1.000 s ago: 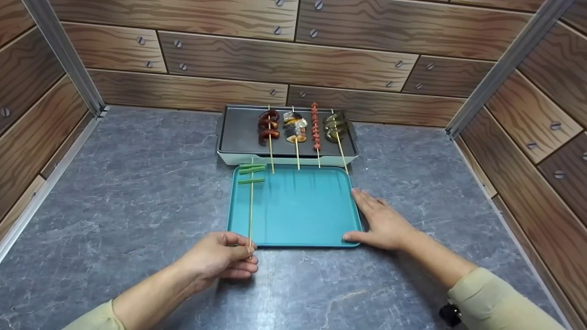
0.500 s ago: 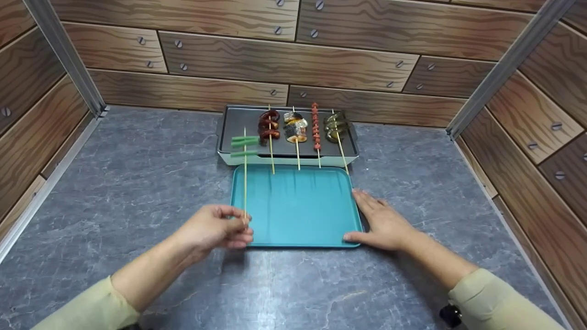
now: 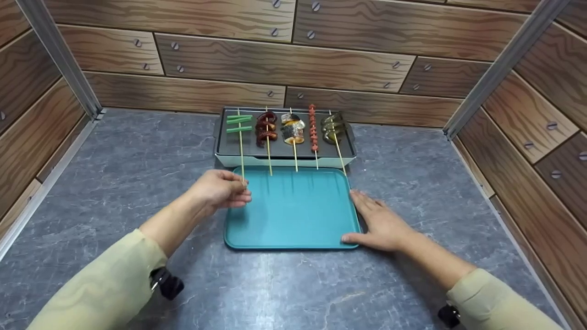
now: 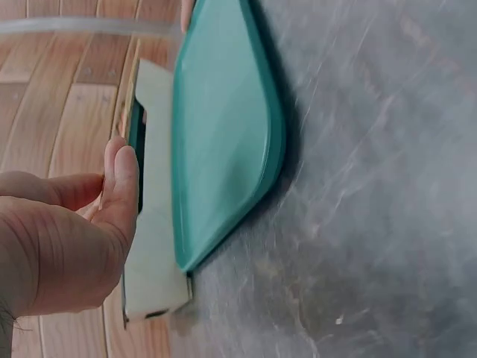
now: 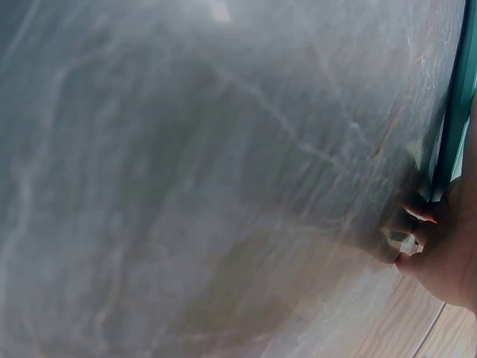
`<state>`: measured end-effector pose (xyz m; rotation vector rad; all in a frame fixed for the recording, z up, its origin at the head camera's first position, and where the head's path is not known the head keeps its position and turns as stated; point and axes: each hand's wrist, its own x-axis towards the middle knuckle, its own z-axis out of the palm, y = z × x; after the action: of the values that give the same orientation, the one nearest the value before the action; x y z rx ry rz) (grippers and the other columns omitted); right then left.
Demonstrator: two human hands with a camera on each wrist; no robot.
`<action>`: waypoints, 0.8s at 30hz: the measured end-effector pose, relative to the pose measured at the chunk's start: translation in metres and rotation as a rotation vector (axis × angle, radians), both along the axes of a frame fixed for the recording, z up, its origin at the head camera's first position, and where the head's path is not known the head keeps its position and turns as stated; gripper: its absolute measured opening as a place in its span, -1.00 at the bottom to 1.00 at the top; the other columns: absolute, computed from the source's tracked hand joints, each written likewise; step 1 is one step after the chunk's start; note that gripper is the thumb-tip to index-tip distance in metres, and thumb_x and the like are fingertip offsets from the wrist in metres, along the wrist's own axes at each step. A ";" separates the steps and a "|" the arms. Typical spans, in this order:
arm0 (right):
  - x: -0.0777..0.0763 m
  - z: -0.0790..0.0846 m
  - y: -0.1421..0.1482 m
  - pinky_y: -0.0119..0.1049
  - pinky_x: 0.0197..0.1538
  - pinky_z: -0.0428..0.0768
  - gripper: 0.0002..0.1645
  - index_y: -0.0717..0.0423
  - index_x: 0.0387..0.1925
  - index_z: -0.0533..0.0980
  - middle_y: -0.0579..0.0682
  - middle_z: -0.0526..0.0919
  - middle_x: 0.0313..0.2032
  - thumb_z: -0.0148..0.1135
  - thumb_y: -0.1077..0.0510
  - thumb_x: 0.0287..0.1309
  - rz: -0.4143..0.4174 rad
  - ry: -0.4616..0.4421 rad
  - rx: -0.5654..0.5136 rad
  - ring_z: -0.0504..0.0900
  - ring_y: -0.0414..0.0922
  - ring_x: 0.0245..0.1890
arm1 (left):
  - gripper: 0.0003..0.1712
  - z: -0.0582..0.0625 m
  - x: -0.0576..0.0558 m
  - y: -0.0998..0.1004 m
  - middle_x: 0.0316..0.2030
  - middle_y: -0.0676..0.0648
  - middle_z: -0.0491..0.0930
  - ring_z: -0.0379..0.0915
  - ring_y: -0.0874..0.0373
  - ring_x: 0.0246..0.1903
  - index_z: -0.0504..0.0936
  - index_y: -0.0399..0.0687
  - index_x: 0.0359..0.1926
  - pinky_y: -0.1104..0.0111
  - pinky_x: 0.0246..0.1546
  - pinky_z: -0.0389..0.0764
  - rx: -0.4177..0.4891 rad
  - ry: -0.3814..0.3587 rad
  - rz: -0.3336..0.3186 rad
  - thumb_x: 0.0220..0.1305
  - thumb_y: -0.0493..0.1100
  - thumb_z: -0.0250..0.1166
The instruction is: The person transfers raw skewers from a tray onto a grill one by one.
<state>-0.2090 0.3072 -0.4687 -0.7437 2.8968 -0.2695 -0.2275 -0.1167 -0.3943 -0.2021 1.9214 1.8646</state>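
Note:
Between thumb and fingers my left hand (image 3: 220,189) pinches the lower end of a skewer of green vegetable pieces (image 3: 239,123). Its green end lies on or just over the left part of the dark grill plate (image 3: 229,149); which of the two I cannot tell. In the left wrist view the left hand (image 4: 74,231) hides most of the stick. At the front right corner of the teal tray (image 3: 293,220), my right hand (image 3: 380,224) rests with straight fingers along the side and the thumb on the rim.
On the grill plate, to the right, lie a dark red-brown skewer (image 3: 266,128), a silvery fish-like skewer (image 3: 293,129), a thin red skewer (image 3: 313,128) and a dark green one (image 3: 333,127). Their sticks overhang its front edge. Wood-patterned walls (image 3: 229,55) enclose the grey marbled table (image 3: 137,183).
The left hand has carried the green skewer from above the tray's left side forward to the grill plate. The right hand has stayed at the tray.

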 end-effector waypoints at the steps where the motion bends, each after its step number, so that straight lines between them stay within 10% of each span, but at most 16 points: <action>1: 0.000 0.000 0.000 0.29 0.61 0.04 0.51 0.29 0.69 -0.10 0.25 -0.02 0.66 0.16 -0.69 0.17 0.001 -0.001 -0.006 0.00 0.23 0.64 | -0.62 -0.001 -0.004 -0.001 -0.27 -0.18 0.75 0.77 0.14 -0.32 0.51 -0.53 0.27 0.28 -0.11 0.81 -0.003 0.000 0.003 0.58 -0.35 0.16; 18: -0.002 -0.001 0.000 0.32 0.59 0.06 0.48 0.30 0.68 -0.06 0.27 0.04 0.65 0.20 -0.65 0.19 0.002 0.003 -0.028 0.04 0.25 0.63 | -0.54 -0.009 -0.019 -0.005 -0.16 -0.25 0.74 0.76 0.15 -0.30 0.47 -0.52 0.36 0.30 -0.12 0.81 -0.035 0.004 0.060 0.61 -0.28 0.14; 24: -0.004 -0.003 0.003 0.30 0.60 0.03 0.46 0.28 0.69 -0.07 0.27 0.03 0.65 0.21 -0.63 0.21 -0.047 -0.012 -0.072 0.03 0.25 0.63 | -0.45 -0.006 -0.007 -0.012 -0.03 -0.36 0.73 0.76 0.07 -0.23 0.53 -0.44 0.34 0.23 -0.09 0.81 -0.283 0.197 0.084 0.63 -0.05 0.16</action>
<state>-0.2130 0.3099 -0.4719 -0.6825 2.9096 -0.3847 -0.2341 -0.1288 -0.4001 -0.1955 2.3444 1.7109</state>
